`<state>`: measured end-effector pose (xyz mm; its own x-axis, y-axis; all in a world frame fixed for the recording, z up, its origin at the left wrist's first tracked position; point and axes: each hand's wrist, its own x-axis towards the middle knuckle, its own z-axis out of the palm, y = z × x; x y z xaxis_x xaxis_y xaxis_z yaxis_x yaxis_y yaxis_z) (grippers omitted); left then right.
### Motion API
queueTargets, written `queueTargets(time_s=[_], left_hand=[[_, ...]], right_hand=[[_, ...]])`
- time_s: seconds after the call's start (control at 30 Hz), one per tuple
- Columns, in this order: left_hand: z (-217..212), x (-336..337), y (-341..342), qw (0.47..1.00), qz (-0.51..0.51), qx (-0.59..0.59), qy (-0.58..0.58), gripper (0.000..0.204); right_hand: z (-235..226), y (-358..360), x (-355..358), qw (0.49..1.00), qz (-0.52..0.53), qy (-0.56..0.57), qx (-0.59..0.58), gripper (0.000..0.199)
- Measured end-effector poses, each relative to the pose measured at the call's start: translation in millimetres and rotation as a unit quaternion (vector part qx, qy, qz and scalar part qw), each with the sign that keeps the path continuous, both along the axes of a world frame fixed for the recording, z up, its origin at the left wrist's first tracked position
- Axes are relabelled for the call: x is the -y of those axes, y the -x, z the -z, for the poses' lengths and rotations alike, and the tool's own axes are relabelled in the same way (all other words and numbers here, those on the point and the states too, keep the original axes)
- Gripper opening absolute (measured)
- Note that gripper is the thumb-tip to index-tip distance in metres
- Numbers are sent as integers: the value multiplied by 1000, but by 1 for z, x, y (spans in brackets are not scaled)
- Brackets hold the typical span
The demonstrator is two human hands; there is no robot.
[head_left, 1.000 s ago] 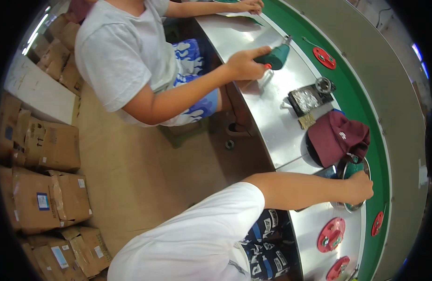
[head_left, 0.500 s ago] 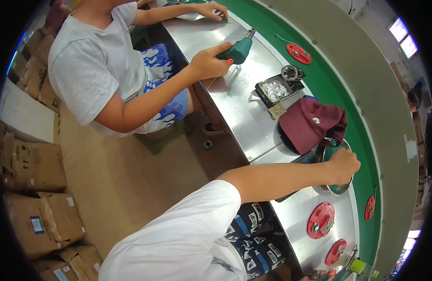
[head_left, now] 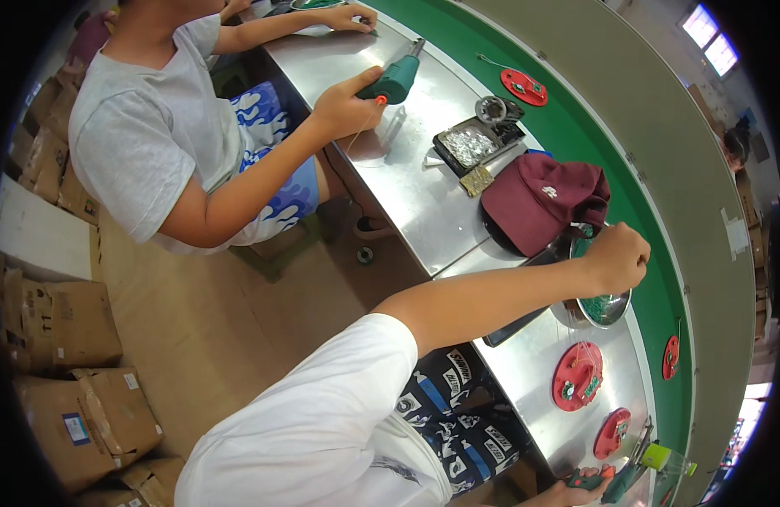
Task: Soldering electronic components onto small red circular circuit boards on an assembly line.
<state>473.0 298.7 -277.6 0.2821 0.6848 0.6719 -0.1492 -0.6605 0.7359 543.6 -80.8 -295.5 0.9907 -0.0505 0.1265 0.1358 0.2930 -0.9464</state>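
My left hand [head_left: 616,260], fingers curled closed, is over the far side of a round metal bowl [head_left: 607,321] with small green pieces in it. Whatever its fingertips may pinch is hidden. At the lower right, my right hand [head_left: 578,492] is wrapped round a green soldering gun [head_left: 628,482] with a red trigger. The gun's metal tip points away from me. Between my hands lie a large red disc [head_left: 578,377] with small green boards and thin wires on it, and a smaller red disc [head_left: 612,433].
A maroon cap [head_left: 546,203] and a black tray of silvery scrap [head_left: 470,145] stand left of the bowl. Along the far side runs a green belt [head_left: 567,135] carrying red discs. A co-worker [head_left: 136,127] at the left holds another soldering gun [head_left: 394,80]. Near my gun is a bright green-and-clear bottle [head_left: 660,459].
The view has shifted a little. My left hand has moved slightly farther across the bowl, uncovering more of its near side. My right hand and the soldering gun have come further into view.
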Motion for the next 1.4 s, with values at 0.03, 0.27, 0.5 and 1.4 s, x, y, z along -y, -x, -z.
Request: queueTargets(time_s=[0.03,0.27,0.5,1.4], left_hand=[[-3,-1,2,1000,5,1,1,10],[-34,9,22,981,160,92,63,11],[-65,67,36,967,211,-83,-115,16],[61,162,35,949,109,-226,-191,6]], right_hand=[[4,-8,5,1000,-14,-18,-1,26],[20,-16,34,998,-56,-3,0,35],[41,-13,57,998,-48,-9,-30,38],[37,31,36,929,-350,94,78,28]])
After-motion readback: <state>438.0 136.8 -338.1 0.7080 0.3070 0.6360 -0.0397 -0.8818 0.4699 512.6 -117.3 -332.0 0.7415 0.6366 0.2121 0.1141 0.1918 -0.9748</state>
